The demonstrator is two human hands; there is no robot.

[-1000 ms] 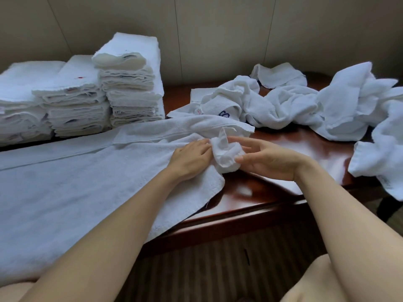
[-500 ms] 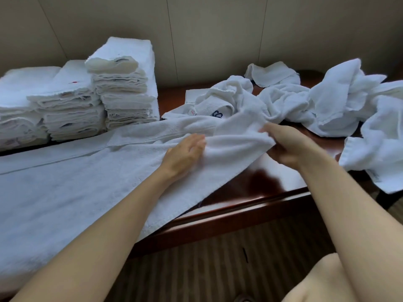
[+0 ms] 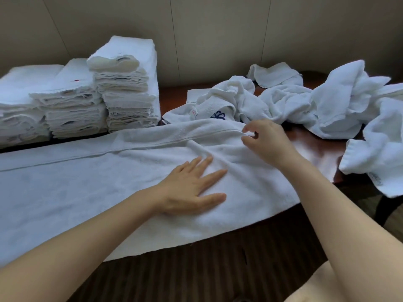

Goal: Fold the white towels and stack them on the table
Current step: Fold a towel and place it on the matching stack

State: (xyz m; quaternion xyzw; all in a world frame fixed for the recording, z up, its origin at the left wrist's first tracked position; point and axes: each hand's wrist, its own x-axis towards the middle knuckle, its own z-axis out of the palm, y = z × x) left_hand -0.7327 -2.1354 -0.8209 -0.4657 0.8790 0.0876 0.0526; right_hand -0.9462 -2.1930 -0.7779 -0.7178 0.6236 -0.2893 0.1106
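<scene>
A long white towel lies spread across the dark wooden table, its near edge hanging over the front. My left hand rests flat on the towel with fingers straight, pressing it down. My right hand pinches the towel's far right corner between thumb and fingers near the hem. Three stacks of folded white towels stand at the back left. A heap of unfolded white towels covers the back right of the table.
A beige panelled wall runs behind the table. One towel in the heap shows a blue emblem and a small label. Another loose towel hangs over the table's right edge. Striped dark floor lies below the front edge.
The bunched right end of the towel has been drawn out and laid flat over the table. My left hand went from curled to flat, and my right hand moved to the far corner.
</scene>
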